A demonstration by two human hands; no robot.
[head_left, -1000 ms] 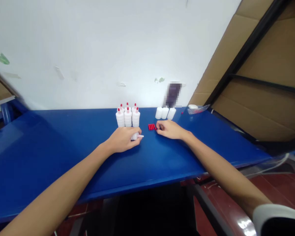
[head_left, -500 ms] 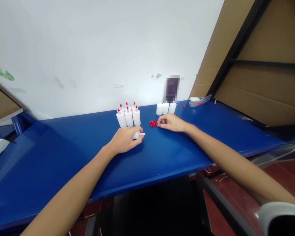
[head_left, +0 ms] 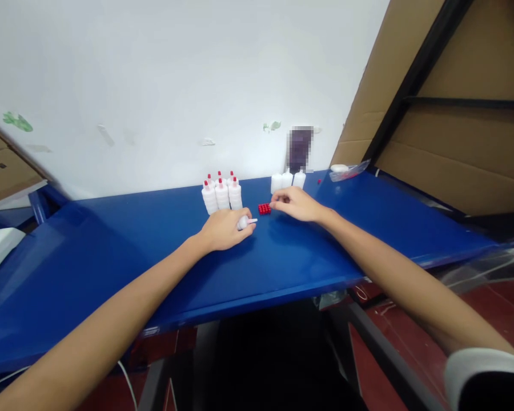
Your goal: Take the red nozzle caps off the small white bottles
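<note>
Left hand (head_left: 224, 229) is gripping a white plastic nozzle bottle (head_left: 243, 222), tipped sideways. Right hand (head_left: 297, 204)'s curled just by the small red caps (head_left: 264, 209), can't tell if it's pinching one.

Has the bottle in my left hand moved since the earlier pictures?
Yes. Judged against the standing red-tipped bottles, the held bottle has shifted right, nearer the red caps.
</note>
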